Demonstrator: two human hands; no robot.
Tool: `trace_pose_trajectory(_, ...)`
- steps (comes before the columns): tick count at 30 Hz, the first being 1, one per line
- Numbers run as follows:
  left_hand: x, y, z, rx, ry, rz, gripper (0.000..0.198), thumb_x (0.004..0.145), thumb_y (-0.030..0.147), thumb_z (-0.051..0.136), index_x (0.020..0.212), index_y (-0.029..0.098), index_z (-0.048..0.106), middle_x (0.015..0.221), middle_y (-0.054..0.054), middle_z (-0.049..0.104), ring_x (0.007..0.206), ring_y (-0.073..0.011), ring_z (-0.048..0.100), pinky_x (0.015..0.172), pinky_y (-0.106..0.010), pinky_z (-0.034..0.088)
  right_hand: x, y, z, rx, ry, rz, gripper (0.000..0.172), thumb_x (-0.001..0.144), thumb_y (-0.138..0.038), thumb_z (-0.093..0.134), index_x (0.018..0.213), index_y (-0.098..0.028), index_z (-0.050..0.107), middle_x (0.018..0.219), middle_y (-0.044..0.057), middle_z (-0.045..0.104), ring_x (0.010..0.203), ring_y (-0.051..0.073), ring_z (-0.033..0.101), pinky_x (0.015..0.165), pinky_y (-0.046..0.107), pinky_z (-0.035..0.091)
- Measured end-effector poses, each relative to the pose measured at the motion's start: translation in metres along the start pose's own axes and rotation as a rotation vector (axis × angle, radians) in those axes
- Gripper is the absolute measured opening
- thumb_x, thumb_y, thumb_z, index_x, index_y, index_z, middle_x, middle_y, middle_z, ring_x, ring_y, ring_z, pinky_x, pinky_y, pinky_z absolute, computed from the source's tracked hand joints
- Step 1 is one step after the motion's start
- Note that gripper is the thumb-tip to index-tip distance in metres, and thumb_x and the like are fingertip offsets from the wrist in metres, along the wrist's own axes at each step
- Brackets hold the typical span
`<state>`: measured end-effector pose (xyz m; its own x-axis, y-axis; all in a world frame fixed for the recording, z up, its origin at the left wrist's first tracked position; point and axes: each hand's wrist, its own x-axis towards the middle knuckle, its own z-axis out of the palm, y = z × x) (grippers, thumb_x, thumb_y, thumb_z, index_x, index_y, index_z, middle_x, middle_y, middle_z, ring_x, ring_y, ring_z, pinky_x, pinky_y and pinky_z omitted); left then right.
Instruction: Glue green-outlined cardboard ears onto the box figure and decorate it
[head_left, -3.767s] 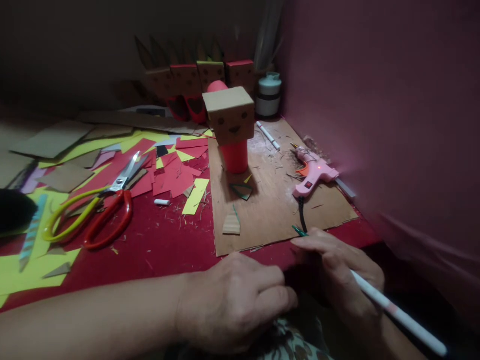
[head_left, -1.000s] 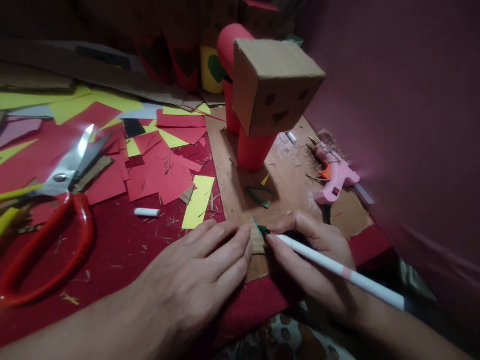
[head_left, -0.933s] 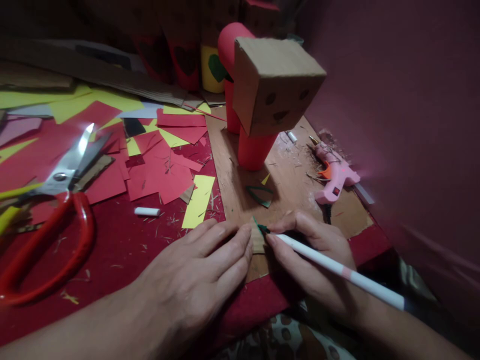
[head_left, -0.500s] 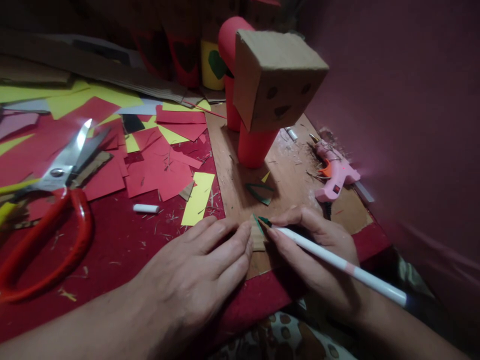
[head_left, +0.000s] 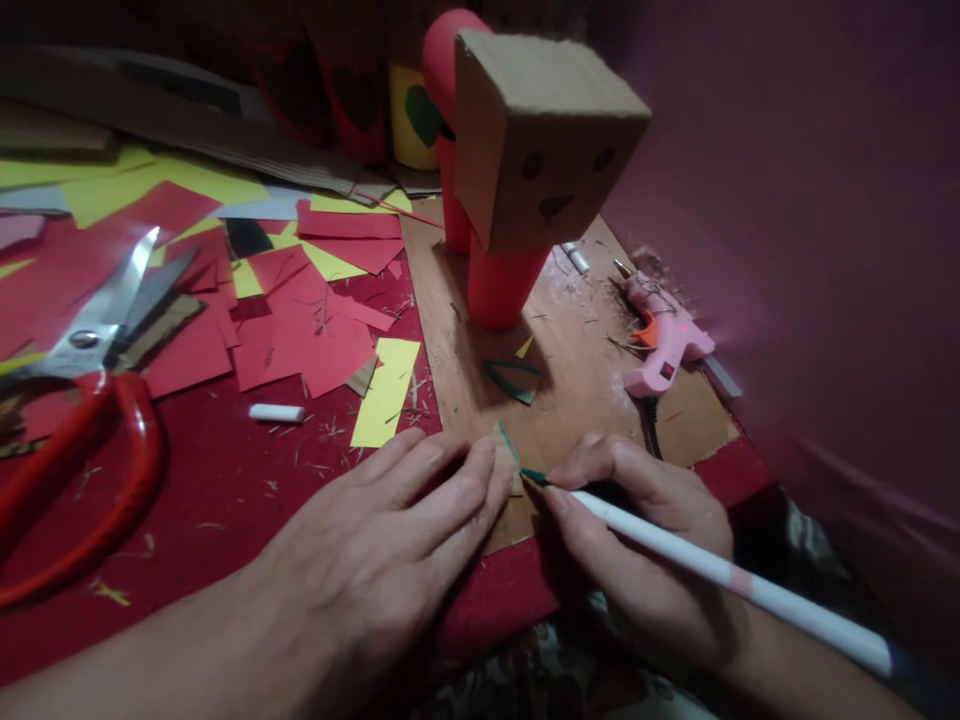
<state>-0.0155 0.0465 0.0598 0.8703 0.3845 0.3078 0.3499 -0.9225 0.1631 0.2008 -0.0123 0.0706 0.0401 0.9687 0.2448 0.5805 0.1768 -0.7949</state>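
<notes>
Right hand (head_left: pixel 645 530) has its grip closed round the marker (head_left: pixel 675 546); left hand (head_left: pixel 397 510), flat, pins the piece (head_left: pixel 508 465) on the board (head_left: pixel 585 385); right edge partly green, base seemingly bare; scrap (head_left: pixel 519 384) beyond already edged

No words, brands or numbers can be read. Three signs show: two round dots and a dark mark forming a face on the box (head_left: pixel 547 140), a green heart (head_left: pixel 424 115) on the yellow cup (head_left: pixel 400 115), and a dim, dark heart (head_left: pixel 364 95) on a red cup (head_left: pixel 367 148) behind.
</notes>
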Motion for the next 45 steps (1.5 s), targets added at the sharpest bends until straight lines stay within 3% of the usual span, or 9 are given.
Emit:
trace_pose_trajectory(11,0.0035,0.0021,0.0011,-0.004,0.050,0.012,0.046,0.093,0.002,0.036,0.133,0.002,0.058,0.133,-0.012,0.070,0.123,-0.0317,0.058,0.105,-0.047,0.050,0.0019,0.0016,0.0003,-0.040,-0.048,-0.005,0.013,0.089,-0.012,0.062,0.082,-0.023,0.061,0.065,-0.004,0.058,0.052,0.011,0.054,0.049,0.025,0.042)
trace_pose_trajectory(17,0.0034,0.0029,-0.0013,-0.015,0.010,0.000,0.054,0.085,-0.002,0.041,0.136,0.004,0.057,0.136,-0.014,0.069,0.128,-0.0315,0.056,0.104,-0.047,0.051,0.0029,-0.0011,-0.0028,-0.046,-0.088,0.007,0.020,0.086,-0.010,0.060,0.072,-0.024,0.054,0.060,-0.003,0.056,0.053,0.012,0.056,0.050,0.026,0.042)
trace_pose_trajectory(28,0.0025,0.0014,0.0026,-0.045,0.037,0.009,0.044,0.094,0.002,0.039,0.133,0.001,0.058,0.132,-0.014,0.070,0.121,-0.0324,0.057,0.105,-0.050,0.051,0.0064,-0.0036,-0.0005,-0.086,-0.018,0.016,0.016,0.085,-0.011,0.064,0.074,-0.023,0.060,0.059,-0.004,0.061,0.047,0.010,0.055,0.047,0.024,0.043)
trace_pose_trajectory(45,0.0046,0.0010,-0.0010,-0.077,0.018,0.002,0.047,0.092,0.002,0.039,0.133,0.002,0.061,0.130,-0.014,0.071,0.123,-0.0317,0.058,0.108,-0.050,0.051,0.0070,-0.0035,-0.0033,-0.096,-0.068,-0.029,0.021,0.082,-0.009,0.060,0.068,-0.023,0.055,0.056,-0.002,0.061,0.048,0.012,0.056,0.044,0.023,0.043)
